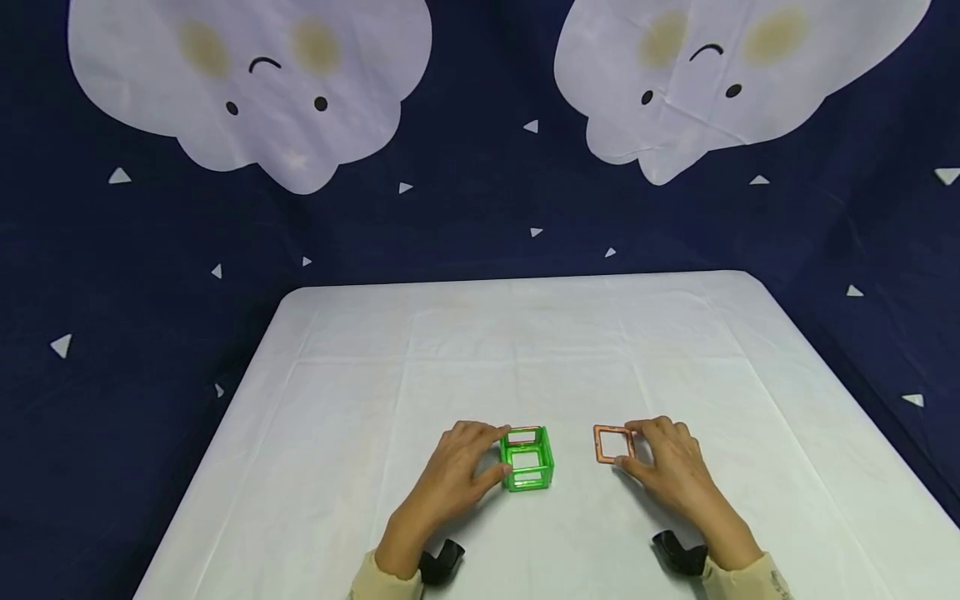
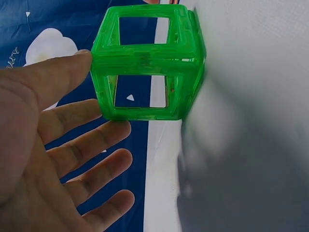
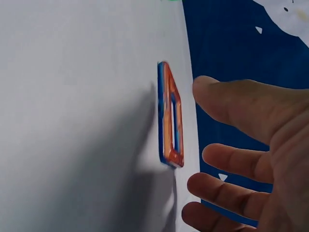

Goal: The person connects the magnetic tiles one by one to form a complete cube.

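Note:
A green see-through cube of magnetic frame tiles (image 1: 527, 458) stands on the white table, an orange edge showing at its back. My left hand (image 1: 459, 467) is at its left side. In the left wrist view the thumb (image 2: 72, 65) and nearest fingertips meet the cube's upper edges, fingers fairly straight and spread. To the right, a square orange magnetic tile (image 1: 597, 446) lies flat, blue showing along its lower edge in the right wrist view. My right hand (image 1: 667, 462) hovers at its right side. There the thumb (image 3: 236, 96) and fingers stand spread, a gap between them and the tile.
The white table (image 1: 375, 375) reaches back to a dark blue cloth (image 1: 465, 242) printed with clouds and small triangles. A black curved piece (image 1: 442, 562) shows beside the left wrist, and another black piece (image 1: 678, 552) beside the right.

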The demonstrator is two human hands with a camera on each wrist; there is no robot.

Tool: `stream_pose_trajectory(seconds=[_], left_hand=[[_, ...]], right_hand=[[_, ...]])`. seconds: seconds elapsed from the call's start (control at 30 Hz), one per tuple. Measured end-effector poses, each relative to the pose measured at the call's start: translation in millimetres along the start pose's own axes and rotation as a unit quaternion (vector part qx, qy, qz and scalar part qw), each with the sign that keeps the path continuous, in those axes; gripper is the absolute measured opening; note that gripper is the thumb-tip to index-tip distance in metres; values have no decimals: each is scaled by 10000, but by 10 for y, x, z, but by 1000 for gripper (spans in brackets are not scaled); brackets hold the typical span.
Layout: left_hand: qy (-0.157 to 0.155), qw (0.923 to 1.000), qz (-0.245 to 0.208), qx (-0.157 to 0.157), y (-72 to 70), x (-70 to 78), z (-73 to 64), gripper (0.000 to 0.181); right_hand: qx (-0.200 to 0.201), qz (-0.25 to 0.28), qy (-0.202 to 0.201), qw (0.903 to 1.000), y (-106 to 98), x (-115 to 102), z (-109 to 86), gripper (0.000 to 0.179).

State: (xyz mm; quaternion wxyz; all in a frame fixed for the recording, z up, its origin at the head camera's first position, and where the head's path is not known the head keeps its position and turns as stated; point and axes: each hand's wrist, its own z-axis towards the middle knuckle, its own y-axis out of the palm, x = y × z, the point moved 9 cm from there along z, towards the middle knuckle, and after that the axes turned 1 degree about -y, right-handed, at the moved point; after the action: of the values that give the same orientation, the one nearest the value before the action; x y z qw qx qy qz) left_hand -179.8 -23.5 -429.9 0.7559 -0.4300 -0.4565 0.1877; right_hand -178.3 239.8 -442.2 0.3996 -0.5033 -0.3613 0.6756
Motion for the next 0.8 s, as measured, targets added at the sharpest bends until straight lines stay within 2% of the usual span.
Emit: stream_pose_trajectory(seconds=[0.6, 0.8], left_hand=[[143, 9996, -183, 130, -44, -29, -5, 51], [102, 9996, -246, 117, -44, -50, -14, 51]], right_hand=[[-631, -216, -338, 9972, 122, 140, 60, 61], [-787, -345, -481, 9951, 145, 140, 80, 58]])
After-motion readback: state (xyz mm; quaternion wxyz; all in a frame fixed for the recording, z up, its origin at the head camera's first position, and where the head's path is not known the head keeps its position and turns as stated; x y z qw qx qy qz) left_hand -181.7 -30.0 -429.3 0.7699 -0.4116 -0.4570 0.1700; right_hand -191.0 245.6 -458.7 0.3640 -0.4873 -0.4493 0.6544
